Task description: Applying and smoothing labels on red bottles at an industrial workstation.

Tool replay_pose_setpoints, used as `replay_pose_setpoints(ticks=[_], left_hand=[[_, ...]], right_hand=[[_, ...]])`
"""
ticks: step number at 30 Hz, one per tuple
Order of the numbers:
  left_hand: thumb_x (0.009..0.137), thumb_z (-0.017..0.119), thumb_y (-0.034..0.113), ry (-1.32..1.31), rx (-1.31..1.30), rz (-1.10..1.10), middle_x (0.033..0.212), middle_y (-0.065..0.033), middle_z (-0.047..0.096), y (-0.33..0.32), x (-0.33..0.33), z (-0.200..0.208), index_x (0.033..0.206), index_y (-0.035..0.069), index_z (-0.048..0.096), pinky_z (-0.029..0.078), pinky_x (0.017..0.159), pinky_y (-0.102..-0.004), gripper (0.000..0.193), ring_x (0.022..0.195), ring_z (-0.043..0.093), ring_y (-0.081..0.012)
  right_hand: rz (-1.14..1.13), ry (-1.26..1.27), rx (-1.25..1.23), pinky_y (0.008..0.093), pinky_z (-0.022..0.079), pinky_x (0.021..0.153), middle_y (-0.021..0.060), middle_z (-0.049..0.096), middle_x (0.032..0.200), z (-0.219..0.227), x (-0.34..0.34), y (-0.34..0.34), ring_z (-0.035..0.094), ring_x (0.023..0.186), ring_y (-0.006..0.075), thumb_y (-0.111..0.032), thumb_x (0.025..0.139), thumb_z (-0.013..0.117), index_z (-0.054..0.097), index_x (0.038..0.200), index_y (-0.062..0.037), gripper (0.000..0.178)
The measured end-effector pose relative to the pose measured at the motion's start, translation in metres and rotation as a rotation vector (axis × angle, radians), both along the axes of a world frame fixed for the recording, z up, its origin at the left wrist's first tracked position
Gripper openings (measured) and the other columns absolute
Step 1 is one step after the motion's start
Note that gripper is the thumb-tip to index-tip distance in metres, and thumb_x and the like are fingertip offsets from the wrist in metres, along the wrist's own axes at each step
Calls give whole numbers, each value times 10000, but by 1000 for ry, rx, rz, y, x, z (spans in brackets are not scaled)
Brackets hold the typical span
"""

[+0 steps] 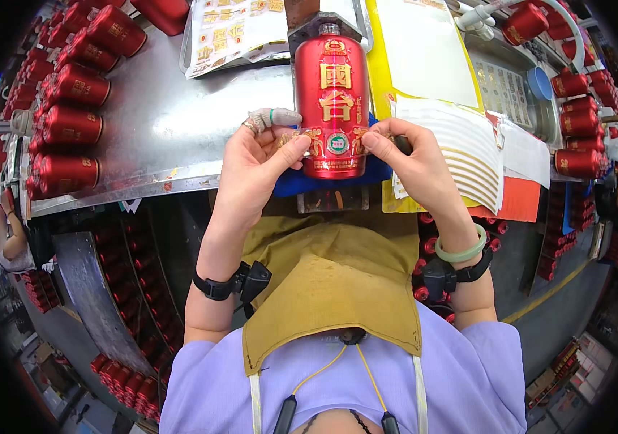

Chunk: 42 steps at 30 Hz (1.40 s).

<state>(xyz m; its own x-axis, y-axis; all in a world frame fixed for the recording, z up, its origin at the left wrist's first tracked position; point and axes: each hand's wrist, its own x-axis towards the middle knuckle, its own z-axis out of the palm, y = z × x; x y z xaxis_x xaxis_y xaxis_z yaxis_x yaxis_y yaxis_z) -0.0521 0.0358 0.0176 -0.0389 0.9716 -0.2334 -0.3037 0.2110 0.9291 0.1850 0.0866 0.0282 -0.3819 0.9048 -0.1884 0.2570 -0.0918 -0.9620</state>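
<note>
A red bottle [331,79] with raised gold characters lies in front of me, its neck pointing away. Across its lower part runs a gold sticker [337,143] with dragon-like shapes and a round green-and-white emblem in the middle. My left hand [262,150] is closed at the sticker's left end, thumb against the bottle; a grey cloth cover wraps one finger. At the right end, the thumb and fingers of my right hand [412,150] are pinched together in the same way. My fingertips partly hide both ends of the sticker.
Several red bottles [70,123] lie along the metal table's [157,123] left side, more at the right. Gold sticker sheets [233,32] lie beyond my left hand. White sheets [453,148] on a yellow backing lie at right. A blue cup [539,83] stands further right.
</note>
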Motion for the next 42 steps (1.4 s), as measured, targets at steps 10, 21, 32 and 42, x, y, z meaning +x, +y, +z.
replay_pose_setpoints(ticks=[10,21,32,42], left_hand=[[932,777,90,45,13,8,1028,-80,716,0,2,-1,1176,-9,610,534,760,-262,312,885,653,-99],[954,745,93,55,5,-6,1022,-45,693,0,2,0,1249,11,602,504,761,-243,339,904,648,-98],[938,772,90,93,20,12,1033,-76,707,-1,3,-1,1202,-11,602,537,769,-258,330,909,656,-99],[920,773,36,73,8,29,1062,-73,661,1,3,0,1232,-16,588,560,894,-277,367,983,667,-125]], right_hand=[[-2,-8,18,248,486,748,11,715,864,-2,0,1,581,799,53,-205,976,723,736,992,33,240],[-12,8,11,247,484,742,21,724,861,-2,0,0,582,790,54,-218,972,726,744,1001,28,249],[18,-28,-39,238,472,792,-19,644,836,2,2,2,559,820,57,-205,994,714,705,1002,15,220],[-160,149,106,271,494,873,60,628,1049,21,7,-2,588,964,123,-41,998,599,578,1243,46,260]])
